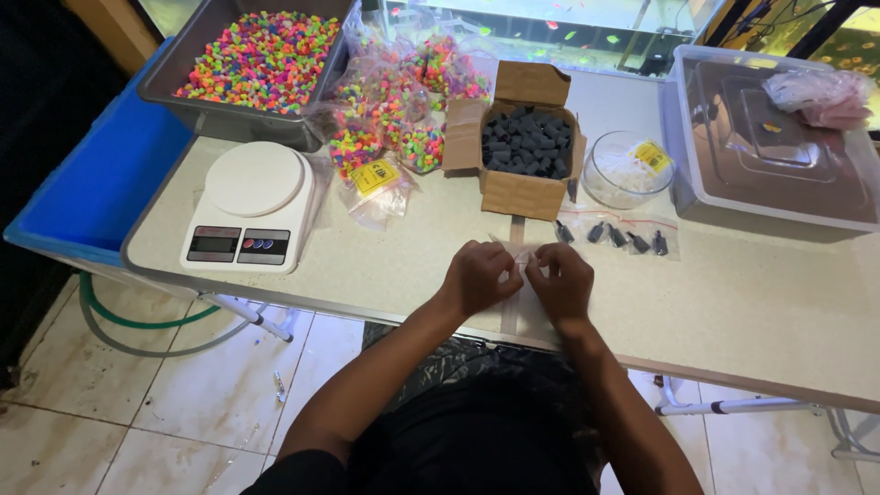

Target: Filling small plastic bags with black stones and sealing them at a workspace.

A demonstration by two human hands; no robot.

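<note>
My left hand (477, 275) and my right hand (561, 282) meet at the near edge of the beige table (752, 312). Both pinch the top of a small clear plastic bag (520, 302) that lies flat between them. What is inside the bag is hidden by my fingers. Just beyond my hands several small dark cylinders (612, 236) lie in a clear bag on the table. Behind that stands an open cardboard box (524, 151) full of the same dark pieces.
A white kitchen scale (249, 207) sits at the left. A grey tray of multicoloured gravel (257, 64) and bags of gravel (403, 101) are behind it. A glass bowl (627, 170) and a lidded clear bin (770, 147) stand right. A blue tub (101, 183) flanks the table.
</note>
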